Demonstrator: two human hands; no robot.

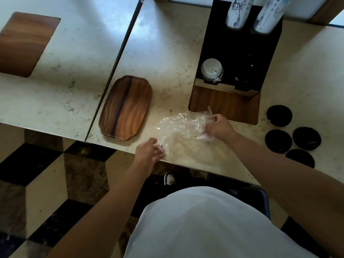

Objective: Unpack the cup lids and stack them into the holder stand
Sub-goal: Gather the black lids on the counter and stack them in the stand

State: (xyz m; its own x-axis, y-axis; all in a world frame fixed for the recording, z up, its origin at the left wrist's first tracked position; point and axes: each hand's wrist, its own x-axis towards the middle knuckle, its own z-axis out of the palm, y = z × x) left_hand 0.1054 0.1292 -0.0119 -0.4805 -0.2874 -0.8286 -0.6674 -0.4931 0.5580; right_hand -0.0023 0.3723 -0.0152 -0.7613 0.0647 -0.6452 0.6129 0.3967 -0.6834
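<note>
A crumpled clear plastic bag (183, 127) lies on the marble counter in front of me. My right hand (217, 127) grips its far right end. My left hand (149, 152) pinches its near left corner at the counter's edge. Several black cup lids (279, 115) lie loose on the counter to the right. The black holder stand (240, 51) stands behind the bag, with a stack of white lids (211, 69) in its front left slot and dark lids (243, 75) in the front right slot.
Two stacks of printed paper cups (239, 10) rise from the stand's back slots. A wooden tray (126, 108) lies left of the bag. The counter edge (186, 164) runs just under my left hand. A second counter (55, 71) adjoins on the left.
</note>
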